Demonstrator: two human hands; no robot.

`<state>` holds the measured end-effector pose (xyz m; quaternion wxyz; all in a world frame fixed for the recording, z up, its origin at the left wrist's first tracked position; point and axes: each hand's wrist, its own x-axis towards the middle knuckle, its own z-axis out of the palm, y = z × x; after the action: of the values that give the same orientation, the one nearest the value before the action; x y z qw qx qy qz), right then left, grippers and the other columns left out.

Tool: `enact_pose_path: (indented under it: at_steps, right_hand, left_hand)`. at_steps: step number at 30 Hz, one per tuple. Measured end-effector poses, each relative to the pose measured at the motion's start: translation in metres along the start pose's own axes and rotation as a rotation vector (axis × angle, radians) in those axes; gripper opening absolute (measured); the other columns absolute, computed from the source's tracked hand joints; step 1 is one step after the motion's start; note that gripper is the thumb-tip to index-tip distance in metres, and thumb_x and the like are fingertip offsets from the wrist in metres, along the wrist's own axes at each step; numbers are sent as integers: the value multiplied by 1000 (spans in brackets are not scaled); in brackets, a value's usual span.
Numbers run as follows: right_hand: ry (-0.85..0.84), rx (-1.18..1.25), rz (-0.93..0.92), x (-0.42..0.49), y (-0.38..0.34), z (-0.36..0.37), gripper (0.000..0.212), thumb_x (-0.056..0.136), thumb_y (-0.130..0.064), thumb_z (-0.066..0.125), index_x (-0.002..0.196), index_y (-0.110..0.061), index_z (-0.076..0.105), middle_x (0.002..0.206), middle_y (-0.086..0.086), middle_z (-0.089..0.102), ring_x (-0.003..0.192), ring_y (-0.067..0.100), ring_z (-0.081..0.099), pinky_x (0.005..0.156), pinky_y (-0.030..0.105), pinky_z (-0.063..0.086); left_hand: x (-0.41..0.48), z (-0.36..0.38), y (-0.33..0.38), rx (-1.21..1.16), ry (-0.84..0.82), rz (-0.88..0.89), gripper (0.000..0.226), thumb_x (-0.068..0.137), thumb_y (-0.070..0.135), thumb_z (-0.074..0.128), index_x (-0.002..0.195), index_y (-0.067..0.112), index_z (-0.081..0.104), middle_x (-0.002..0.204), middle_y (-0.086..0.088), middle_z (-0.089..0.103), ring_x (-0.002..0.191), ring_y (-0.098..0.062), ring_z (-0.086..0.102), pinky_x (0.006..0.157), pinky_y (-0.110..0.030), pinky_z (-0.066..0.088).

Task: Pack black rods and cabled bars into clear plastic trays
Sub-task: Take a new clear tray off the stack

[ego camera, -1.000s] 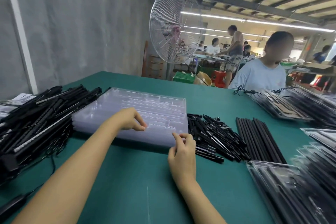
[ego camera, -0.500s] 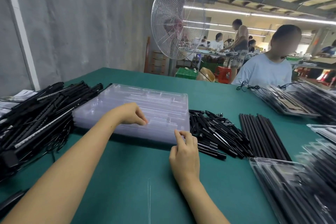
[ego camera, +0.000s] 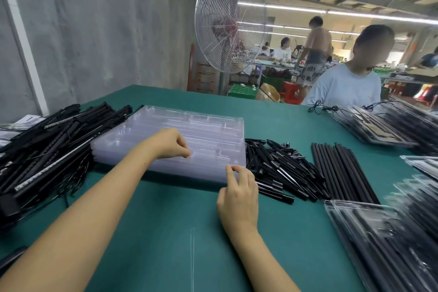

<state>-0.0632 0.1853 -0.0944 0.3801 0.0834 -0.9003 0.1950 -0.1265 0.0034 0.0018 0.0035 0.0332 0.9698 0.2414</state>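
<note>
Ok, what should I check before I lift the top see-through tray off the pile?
1. Corner held: ok, the right hand pinches the near right corner of the stack of clear trays.
2. Other side held: cannot tell; the left hand has curled fingertips on the top tray, but a pinch is not clear.
3. Only one tray coming loose: cannot tell, the clear layers blur together.
4. Room to set it down: ok, bare green table lies in front of the stack.
5. Parts ready: ok, black rods lie to the right, cabled bars to the left.
</note>
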Motion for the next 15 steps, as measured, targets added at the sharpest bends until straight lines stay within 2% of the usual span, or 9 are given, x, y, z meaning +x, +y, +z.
enact_pose_path:
  at_steps: [4, 7, 10, 13, 15]
  right_hand:
    - [-23, -21, 9, 1, -1, -2, 54, 46, 5, 77, 99, 0, 70, 95, 13, 66, 92, 32, 66, 77, 41, 55]
    - [-39, -38, 10, 1, -1, -1, 54, 46, 5, 77, 100, 0, 70, 97, 14, 66, 94, 33, 65, 78, 41, 54]
    - [-54, -56, 10, 0, -3, -1, 55, 47, 5, 76, 101, 1, 69, 98, 17, 65, 95, 35, 64, 78, 42, 54]
    - [-57, -79, 22, 0, -4, -1, 56, 46, 4, 77, 101, 0, 70, 102, 19, 64, 96, 37, 64, 78, 43, 53]
    - [-54, -93, 6, 0, -4, 0, 57, 46, 4, 77, 103, -1, 70, 102, 19, 65, 96, 36, 64, 78, 43, 53]
  left_hand:
    - [1, 1, 1, 33, 7, 30, 12, 82, 24, 67, 81, 17, 76, 98, 3, 72, 97, -18, 63, 83, -32, 50]
    - [0, -1, -2, 67, -5, 67, 12, 85, 26, 65, 82, 20, 75, 104, 1, 70, 101, -19, 61, 85, -33, 47]
    - [-2, -3, -6, 126, -32, 144, 13, 90, 29, 61, 87, 23, 72, 101, 8, 67, 98, -14, 58, 89, -36, 47]
    - [-1, 1, -9, 348, -1, 257, 13, 97, 20, 50, 95, 17, 63, 96, 5, 58, 90, -20, 55, 80, -35, 46]
    - [-3, 9, -12, 580, 51, 346, 17, 92, 0, 43, 97, 15, 49, 93, 4, 44, 79, -22, 46, 64, -32, 37]
